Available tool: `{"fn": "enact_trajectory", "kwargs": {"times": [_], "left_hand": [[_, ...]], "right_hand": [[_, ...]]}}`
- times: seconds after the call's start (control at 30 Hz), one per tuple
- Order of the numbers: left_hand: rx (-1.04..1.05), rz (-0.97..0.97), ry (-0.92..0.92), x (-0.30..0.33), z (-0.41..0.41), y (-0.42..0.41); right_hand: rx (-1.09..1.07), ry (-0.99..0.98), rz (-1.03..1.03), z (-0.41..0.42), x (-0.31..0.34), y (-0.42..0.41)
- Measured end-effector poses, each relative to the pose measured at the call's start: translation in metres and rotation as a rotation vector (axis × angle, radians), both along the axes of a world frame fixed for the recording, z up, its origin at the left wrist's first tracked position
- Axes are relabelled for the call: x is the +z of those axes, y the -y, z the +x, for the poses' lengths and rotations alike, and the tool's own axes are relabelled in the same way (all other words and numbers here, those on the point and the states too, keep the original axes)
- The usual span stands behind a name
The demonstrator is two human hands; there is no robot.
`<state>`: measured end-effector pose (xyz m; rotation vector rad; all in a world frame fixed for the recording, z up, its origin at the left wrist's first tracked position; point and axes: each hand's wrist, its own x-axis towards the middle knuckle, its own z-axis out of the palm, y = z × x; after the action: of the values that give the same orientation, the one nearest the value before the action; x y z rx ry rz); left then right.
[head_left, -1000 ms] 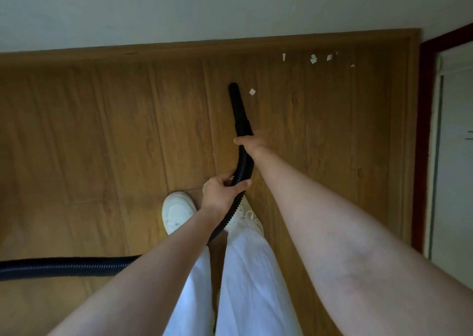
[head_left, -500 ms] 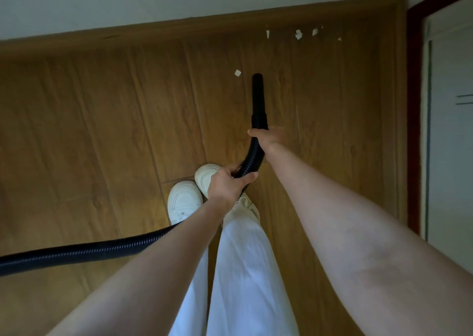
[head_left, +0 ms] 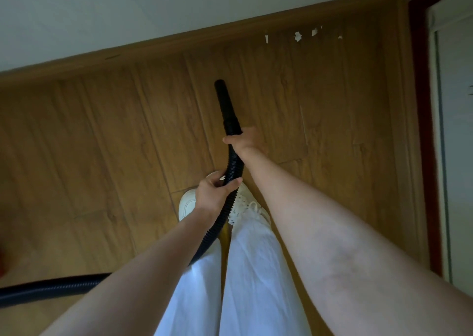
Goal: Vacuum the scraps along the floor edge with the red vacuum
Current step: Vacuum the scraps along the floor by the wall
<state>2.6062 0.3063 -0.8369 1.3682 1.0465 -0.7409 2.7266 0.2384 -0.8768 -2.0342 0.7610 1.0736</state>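
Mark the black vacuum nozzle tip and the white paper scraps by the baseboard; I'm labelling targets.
black vacuum nozzle tip (head_left: 219,83), head view, open end.
white paper scraps (head_left: 297,36), head view, middle of largest scrap.

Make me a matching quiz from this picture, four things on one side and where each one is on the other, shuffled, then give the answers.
Things:
1. right hand
2. left hand
3. paper scraps
4. white shoes

Places:
A. beside the wooden baseboard
B. under the hose, below the hands
C. on the corrugated hose, nearer the body
D. just behind the nozzle

Pairs: 1-D, 2-C, 3-A, 4-B
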Motion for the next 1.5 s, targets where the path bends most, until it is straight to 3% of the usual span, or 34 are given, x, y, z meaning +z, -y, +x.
{"fn": "enact_trajectory", "kwargs": {"times": [0.27,0.5,0.83,1.07,1.27,1.5], "left_hand": [[-0.192,0.027,0.049,0.000,0.039,0.048],[-0.249,0.114,0.017,-0.001,0.079,0.057],[-0.354,0.194,0.014,-0.001,0.128,0.120],[-0.170,0.146,0.023,-0.003,0.154,0.163],[0.026,0.137,0.012,-0.012,0.146,0.146],[0.136,0.105,-0.007,-0.014,0.122,0.127]], "right_hand": [[-0.229,0.063,0.000,0.036,0.035,0.069],[-0.017,0.101,-0.030,0.075,0.019,0.068],[-0.121,0.000,0.031,0.128,0.003,0.135],[0.000,-0.042,0.004,0.165,0.006,0.155],[0.167,-0.057,0.003,0.167,0.001,0.117],[0.204,-0.026,0.060,0.139,-0.009,0.096]]}}
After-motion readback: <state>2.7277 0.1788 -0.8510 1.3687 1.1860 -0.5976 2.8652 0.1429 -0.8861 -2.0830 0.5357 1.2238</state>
